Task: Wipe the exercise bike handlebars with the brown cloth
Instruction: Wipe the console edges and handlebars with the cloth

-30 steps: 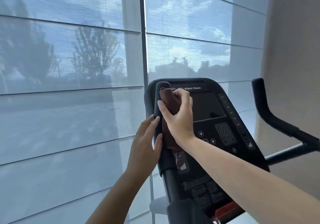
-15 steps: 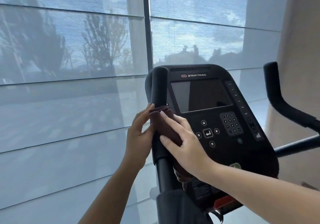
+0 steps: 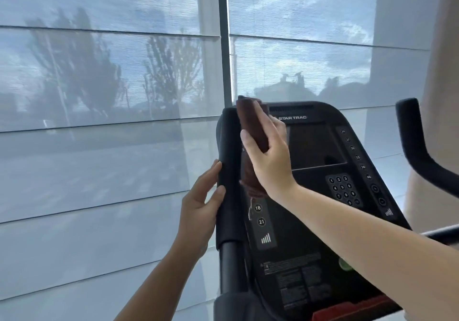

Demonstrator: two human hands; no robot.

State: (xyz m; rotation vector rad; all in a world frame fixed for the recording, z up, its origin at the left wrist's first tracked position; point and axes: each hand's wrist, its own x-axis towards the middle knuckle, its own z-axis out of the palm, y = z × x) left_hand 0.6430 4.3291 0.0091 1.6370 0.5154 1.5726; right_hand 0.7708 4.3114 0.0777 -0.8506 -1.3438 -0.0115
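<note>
Standing by, I see the left grip (image 3: 201, 209), left of the console (image 3: 320, 146), resting nearly straight fingers and thumb on the left handlebar (image 3: 229, 146), steadying rather than clasping it. The right grip (image 3: 270, 159) clutches the brown cloth (image 3: 253, 122), which half a second back sat midway down that bar and is now at its top, against the console's left edge. So the strokes run up and down this bar; I judge the right handlebar (image 3: 417, 144), right of the console, not yet wiped. The cloth is bunched long, its axis upright along the bar.
</note>
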